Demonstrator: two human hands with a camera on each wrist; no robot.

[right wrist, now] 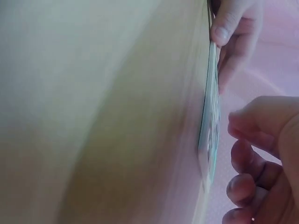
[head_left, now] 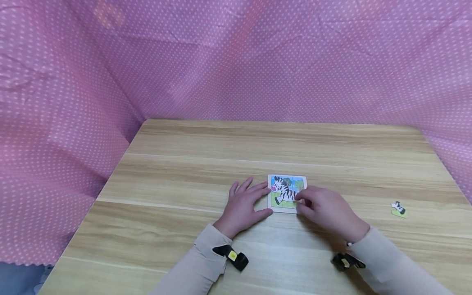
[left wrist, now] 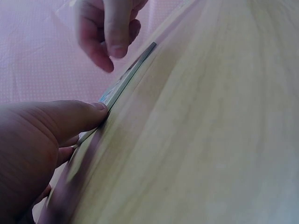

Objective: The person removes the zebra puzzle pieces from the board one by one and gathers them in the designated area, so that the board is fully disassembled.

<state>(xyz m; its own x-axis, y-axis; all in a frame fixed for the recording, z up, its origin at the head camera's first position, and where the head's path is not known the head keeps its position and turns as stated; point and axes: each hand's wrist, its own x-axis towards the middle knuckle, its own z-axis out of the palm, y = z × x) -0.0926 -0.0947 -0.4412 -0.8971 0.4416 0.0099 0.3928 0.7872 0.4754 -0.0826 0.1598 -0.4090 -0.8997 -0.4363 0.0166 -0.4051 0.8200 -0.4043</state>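
A framed zebra jigsaw puzzle [head_left: 284, 187] lies flat on the table, its picture partly covered on the right. My left hand [head_left: 241, 209] rests at the puzzle's left side, fingers extended, with the thumb touching the frame near its lower left corner. Over the puzzle's right part hovers my right hand [head_left: 330, 211], its fingers loosely bent. In the right wrist view, nothing shows between that hand's thumb [right wrist: 261, 114] and fingers. The puzzle board [left wrist: 124, 86] appears edge-on in the left wrist view, with the left thumb [left wrist: 81, 116] against its edge.
Off to the right lies a small loose puzzle part [head_left: 398, 209] with black, white and green print; whether it is one piece or two I cannot tell. The wooden table [head_left: 177, 188] is bordered by a pink dotted cloth [head_left: 228, 65] behind and at the sides.
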